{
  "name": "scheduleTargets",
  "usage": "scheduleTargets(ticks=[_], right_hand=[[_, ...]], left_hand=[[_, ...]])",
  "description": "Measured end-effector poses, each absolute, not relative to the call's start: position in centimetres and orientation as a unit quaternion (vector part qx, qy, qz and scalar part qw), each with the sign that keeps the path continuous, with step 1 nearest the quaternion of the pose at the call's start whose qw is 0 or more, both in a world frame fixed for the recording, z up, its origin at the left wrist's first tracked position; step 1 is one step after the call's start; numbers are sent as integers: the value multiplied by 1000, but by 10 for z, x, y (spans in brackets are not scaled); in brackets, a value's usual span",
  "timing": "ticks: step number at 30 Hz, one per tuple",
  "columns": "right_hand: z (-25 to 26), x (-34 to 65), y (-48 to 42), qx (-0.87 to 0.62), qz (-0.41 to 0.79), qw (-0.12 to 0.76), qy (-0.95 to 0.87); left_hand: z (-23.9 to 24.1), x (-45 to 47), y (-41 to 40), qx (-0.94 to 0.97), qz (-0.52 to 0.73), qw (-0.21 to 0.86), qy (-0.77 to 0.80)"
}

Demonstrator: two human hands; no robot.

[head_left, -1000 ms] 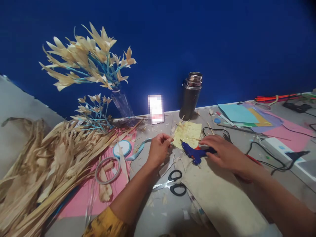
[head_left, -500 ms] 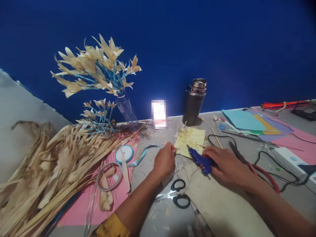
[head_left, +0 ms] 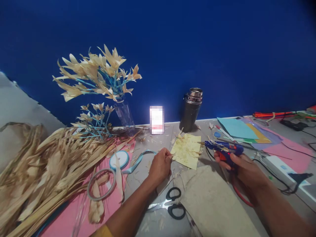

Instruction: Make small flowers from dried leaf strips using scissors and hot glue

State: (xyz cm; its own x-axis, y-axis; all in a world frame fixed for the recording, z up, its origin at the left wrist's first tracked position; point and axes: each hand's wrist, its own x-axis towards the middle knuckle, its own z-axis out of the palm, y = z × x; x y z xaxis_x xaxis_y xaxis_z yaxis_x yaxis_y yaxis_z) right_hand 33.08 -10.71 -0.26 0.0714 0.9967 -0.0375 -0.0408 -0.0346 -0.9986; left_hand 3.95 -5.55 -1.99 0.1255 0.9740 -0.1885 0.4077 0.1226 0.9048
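Observation:
My right hand (head_left: 243, 168) is wrapped round the handle of a blue hot glue gun (head_left: 223, 147). Its nozzle points left, just off the right edge of a yellow paper square (head_left: 185, 161) strewn with dried scraps and glue strands. At the paper's left edge my left hand (head_left: 161, 164) is closed in a pinch; a small pale tip shows at the fingertips, too small to name. Below the left hand lie scissors (head_left: 170, 205) with black handles. A spool of light blue ribbon (head_left: 119, 160) and a tape roll (head_left: 101, 184) are to the left.
Dried husks (head_left: 32, 177) heap up at left on pink paper (head_left: 74, 214). Behind them a clear vase (head_left: 124, 115) holds husk flowers. A dark flask (head_left: 191, 110) and a bright blurred screen (head_left: 156, 120) stand by the blue wall. A power strip (head_left: 283, 171) with cords lies right.
The glue gun, tilted over the yellow paper's lower right, is now lifted to the right and nearly level in my right hand. My left hand stays pinched by the paper. The view has shifted slightly.

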Motion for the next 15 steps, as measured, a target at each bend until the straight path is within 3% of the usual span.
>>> scheduleTargets(ticks=[5, 9, 15], right_hand=[[-8, 323, -115, -529, 482, 516, -470], [-14, 304, -124, -579, 428, 453, -527], [-8, 282, -126, -550, 421, 420, -586]], left_hand=[[-9, 41, -54, 426, 413, 610, 526], [-1, 42, -58, 314, 409, 718, 467], [-4, 47, -60, 301, 437, 719, 449]])
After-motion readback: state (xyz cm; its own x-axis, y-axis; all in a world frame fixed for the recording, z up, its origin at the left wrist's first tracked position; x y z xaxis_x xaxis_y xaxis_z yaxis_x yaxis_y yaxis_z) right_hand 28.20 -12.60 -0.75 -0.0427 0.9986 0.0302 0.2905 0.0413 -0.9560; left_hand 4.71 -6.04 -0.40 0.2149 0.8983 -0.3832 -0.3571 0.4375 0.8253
